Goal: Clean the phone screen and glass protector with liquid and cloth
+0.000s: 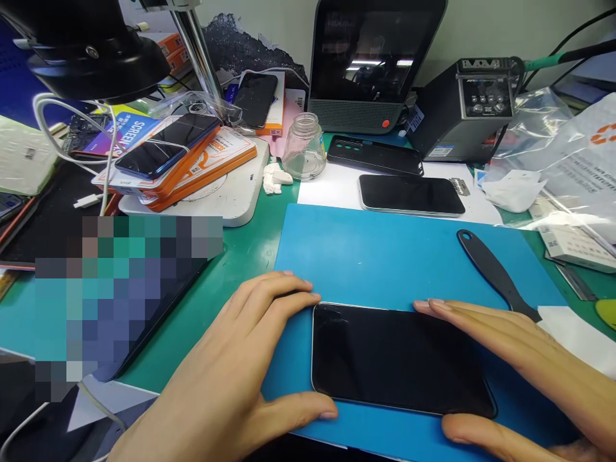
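Observation:
A smartphone (399,362) with a dark screen lies face up on the blue work mat (366,250). What looks like a scratch or crack shows near its top left corner. My left hand (240,359) spans the phone's left end, fingertips at the upper corner and thumb against the lower edge. Across the right part reaches my right hand (524,366), its fingers along the upper edge and its thumb at the lower edge. Beyond the right fingers, a black-handled tool (495,273) rests on the mat, its far end hidden by white paper.
Behind the mat lie another phone (411,194) and a black phone case (375,154), beside a glass jar (304,147). Orange-white boxes (212,160) with a phone on top stand left, under a black lamp-like head (96,58). A pixelated patch covers the left side.

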A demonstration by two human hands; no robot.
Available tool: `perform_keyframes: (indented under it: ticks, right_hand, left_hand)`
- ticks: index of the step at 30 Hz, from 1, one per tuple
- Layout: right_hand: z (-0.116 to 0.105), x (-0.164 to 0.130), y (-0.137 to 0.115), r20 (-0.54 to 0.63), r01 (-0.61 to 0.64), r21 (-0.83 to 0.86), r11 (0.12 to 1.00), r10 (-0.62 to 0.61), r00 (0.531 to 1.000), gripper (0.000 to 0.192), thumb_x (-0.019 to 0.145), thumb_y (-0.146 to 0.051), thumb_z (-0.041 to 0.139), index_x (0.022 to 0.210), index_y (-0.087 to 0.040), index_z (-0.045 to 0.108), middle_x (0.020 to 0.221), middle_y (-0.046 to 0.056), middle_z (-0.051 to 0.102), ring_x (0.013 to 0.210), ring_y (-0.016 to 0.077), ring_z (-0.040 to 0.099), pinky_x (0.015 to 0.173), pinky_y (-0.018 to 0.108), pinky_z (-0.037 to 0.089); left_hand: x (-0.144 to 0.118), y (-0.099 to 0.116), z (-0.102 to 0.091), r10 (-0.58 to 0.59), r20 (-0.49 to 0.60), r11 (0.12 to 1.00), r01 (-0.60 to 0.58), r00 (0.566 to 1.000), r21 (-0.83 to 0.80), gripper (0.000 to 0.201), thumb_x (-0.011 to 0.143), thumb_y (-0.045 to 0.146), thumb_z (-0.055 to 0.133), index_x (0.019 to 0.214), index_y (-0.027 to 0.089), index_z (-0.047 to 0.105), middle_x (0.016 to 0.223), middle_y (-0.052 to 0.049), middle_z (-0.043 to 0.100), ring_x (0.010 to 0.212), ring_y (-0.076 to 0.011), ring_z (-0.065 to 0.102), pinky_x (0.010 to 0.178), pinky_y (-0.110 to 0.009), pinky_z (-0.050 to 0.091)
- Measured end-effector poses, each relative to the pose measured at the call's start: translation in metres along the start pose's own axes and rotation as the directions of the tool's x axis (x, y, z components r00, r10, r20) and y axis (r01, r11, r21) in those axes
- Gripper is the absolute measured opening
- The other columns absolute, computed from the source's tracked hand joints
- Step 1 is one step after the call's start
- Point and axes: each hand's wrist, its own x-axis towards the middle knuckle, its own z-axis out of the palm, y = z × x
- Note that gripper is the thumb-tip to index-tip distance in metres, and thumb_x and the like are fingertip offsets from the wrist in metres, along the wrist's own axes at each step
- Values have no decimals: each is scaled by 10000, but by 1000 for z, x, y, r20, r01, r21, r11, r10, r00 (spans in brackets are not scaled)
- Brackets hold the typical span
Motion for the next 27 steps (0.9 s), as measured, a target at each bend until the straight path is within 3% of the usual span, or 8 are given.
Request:
perform_keyframes:
  ticks: [11, 18, 27]
  right_hand:
    - [-5, 5, -9, 37, -20, -26, 999, 21, 999, 751, 953, -610, 727, 1598, -309, 489, 1537, 52, 654, 1330, 324, 681, 1113, 439, 594]
    - [-8, 13, -16, 14, -7, -2, 1000, 7, 1000, 720, 973, -611, 707, 1598, -326, 492, 1500, 42, 689, 1308, 299, 701, 1113, 414, 592]
    - [-14, 18, -27, -9, 8, 138, 990, -7, 1000, 761, 917, -480, 838, 1573, -278, 509, 1482, 109, 696, 1349, 307, 671, 1111, 441, 568]
  left_hand:
    - [-2, -3, 6, 1, -18, 1000, -1, 1000, -2, 650, 935, 465, 785, 1502, 384, 480, 1559, -22, 578, 1483, -309, 511, 1178, -467, 536]
    - [-7, -3, 8, -28, 0, 1000, 28, 1000, -2, 675, 948, 496, 761, 1539, 418, 444, 1587, -14, 533, 1514, -301, 461, 1205, -465, 509]
    - [-13, -12, 13, -49, 3, 999, 49, 999, 8, 679, 947, 556, 724, 1553, 468, 429, 1594, -18, 509, 1489, -375, 481, 1193, -558, 502]
